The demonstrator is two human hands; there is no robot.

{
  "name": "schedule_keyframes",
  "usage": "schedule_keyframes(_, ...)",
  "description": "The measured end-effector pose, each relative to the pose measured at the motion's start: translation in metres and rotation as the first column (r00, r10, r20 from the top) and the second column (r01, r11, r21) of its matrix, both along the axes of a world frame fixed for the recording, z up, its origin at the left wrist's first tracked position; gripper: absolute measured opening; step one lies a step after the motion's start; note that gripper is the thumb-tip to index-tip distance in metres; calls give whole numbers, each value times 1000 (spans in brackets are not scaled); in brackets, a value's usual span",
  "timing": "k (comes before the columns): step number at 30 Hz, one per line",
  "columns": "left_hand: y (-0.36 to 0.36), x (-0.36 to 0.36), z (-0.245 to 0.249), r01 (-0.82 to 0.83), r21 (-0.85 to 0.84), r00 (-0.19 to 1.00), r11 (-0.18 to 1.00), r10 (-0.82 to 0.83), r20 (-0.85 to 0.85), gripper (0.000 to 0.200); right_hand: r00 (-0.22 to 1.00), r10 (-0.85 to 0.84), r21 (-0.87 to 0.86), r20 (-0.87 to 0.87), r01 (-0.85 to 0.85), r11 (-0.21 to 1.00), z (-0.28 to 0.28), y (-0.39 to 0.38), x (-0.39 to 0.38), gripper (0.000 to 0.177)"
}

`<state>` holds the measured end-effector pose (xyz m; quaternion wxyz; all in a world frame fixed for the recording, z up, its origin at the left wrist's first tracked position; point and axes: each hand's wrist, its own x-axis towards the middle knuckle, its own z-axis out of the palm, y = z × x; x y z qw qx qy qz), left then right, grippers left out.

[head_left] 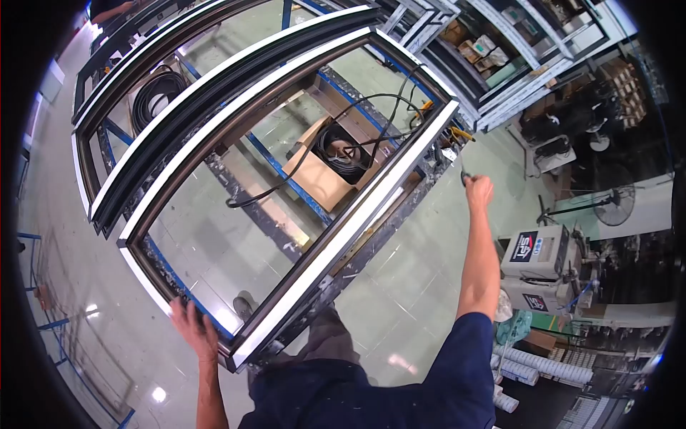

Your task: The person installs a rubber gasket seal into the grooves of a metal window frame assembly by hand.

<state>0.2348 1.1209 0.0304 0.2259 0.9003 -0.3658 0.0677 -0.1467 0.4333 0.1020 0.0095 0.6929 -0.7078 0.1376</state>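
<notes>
A window frame (pixel 351 219) with white outer faces and dark inner edges lies across a blue-legged work stand in front of me. My left hand (pixel 193 329) is at the frame's near left corner, fingers apart and slightly blurred, overlapping the white edge. Out to the right, beyond the frame's long near side, my right hand (pixel 479 191) is closed around a small slim tool (pixel 464 174) with a dark end; its exact kind I cannot tell. Inside the frame opening, a cardboard box (pixel 319 179) holds coiled black rubber strip (pixel 341 151), with loose lengths trailing over the frame.
More curved frames (pixel 236 77) lie behind, near another black coil (pixel 158 96). Yellow-handled tools (pixel 461 134) rest at the right corner. On the right stand a white machine (pixel 537 252), a fan (pixel 613 206) and white rolls (pixel 547 370). Part of another person (pixel 107 8) shows top left.
</notes>
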Motion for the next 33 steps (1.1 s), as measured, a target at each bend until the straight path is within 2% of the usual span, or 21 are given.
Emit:
schedule_keyframes(1,1,-1,-3,-164,46,986,985,164,-3,58,999,19,15,-45,-19,1000,-1,-25,1,25)
schedule_keyframes(3,10,2,-27,-407,70,911,911,400,102,64,980,59,46,-191,-51,998,-2,-73,-1,21)
schedule_keyframes(5,18,7,-38,-494,117,869,861,486,95,69,922,104,94,-374,-75,993,-11,-117,4,18)
schedule_keyframes(6,19,9,-41,-519,124,854,846,510,101,69,910,134,103,-393,-102,989,-13,-132,8,18)
schedule_keyframes(14,20,10,-46,-527,156,849,835,525,59,64,813,318,151,-487,-280,948,-54,-201,7,19)
schedule_keyframes(17,23,11,-46,-529,154,848,835,529,39,63,852,276,311,-444,-142,940,-12,-197,20,20)
schedule_keyframes(18,22,10,-47,-533,154,844,832,535,32,63,859,307,285,-410,-199,938,8,-193,18,29)
schedule_keyframes(21,23,11,-49,-529,138,846,838,533,7,62,906,306,327,-294,-205,922,57,-186,19,28)
schedule_keyframes(23,24,13,-53,-534,142,842,834,539,5,61,888,289,293,-357,-188,938,41,-209,23,27)
schedule_keyframes(25,27,11,-53,-540,157,839,827,543,24,61,841,283,267,-462,-172,948,0,-236,31,26)
schedule_keyframes(26,29,11,-54,-554,134,829,822,559,1,61,837,317,197,-445,-254,947,-24,-248,31,35)
schedule_keyframes(28,31,11,-60,-596,95,797,798,601,-53,62,837,310,288,-451,-193,938,-27,-241,58,22)
schedule_keyframes(30,-3,10,-46,-741,227,611,632,775,-164,59,735,497,185,-461,-468,864,-60,-261,38,18)
schedule_keyframes(31,8,12,-50,-652,410,662,638,743,-103,58,617,593,254,-517,-551,795,-77,-282,26,21)
schedule_keyframes(32,-13,8,-32,-715,303,607,631,774,-180,59,703,588,316,-401,-496,809,-84,-292,25,23)
schedule_keyframes(33,-40,6,-3,-776,209,484,594,775,-406,60,713,576,319,-400,-481,817,-83,-297,28,28)
